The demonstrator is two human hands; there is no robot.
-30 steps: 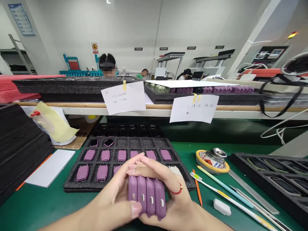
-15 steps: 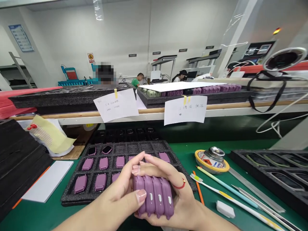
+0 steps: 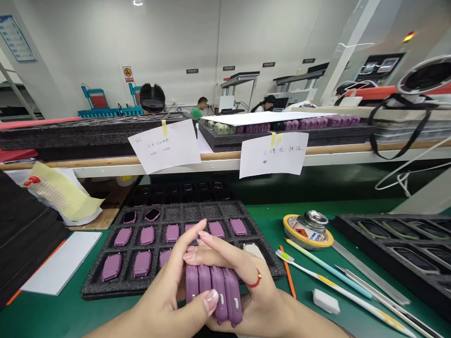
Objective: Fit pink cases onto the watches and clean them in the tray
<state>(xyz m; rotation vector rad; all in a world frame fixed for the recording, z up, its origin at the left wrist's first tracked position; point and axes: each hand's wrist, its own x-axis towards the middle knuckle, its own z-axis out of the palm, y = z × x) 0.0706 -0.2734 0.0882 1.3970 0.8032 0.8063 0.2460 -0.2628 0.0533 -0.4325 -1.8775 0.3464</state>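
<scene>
Between my two hands stands a row of several purple smartwatch cases, pressed side by side on edge with small silver side buttons showing. My left hand closes round the left side, its thumb across the front of the cases. On the other side my right hand, with a red string bracelet at the wrist, wraps the row from the top and right. The fingertips of both hands meet above the cases. Just behind is a black foam tray with more purple watch cases lying in its pockets.
At right lie a toothbrush, a metal ruler, a white block and a metal-topped dispenser. Another foam tray sits far right. White sheets lie left. A shelf crosses above the bench.
Both hands and the held cases have shifted slightly left in view, and the left thumb has slid along the cases. The camera view has also moved a little. The grip stays closed.
</scene>
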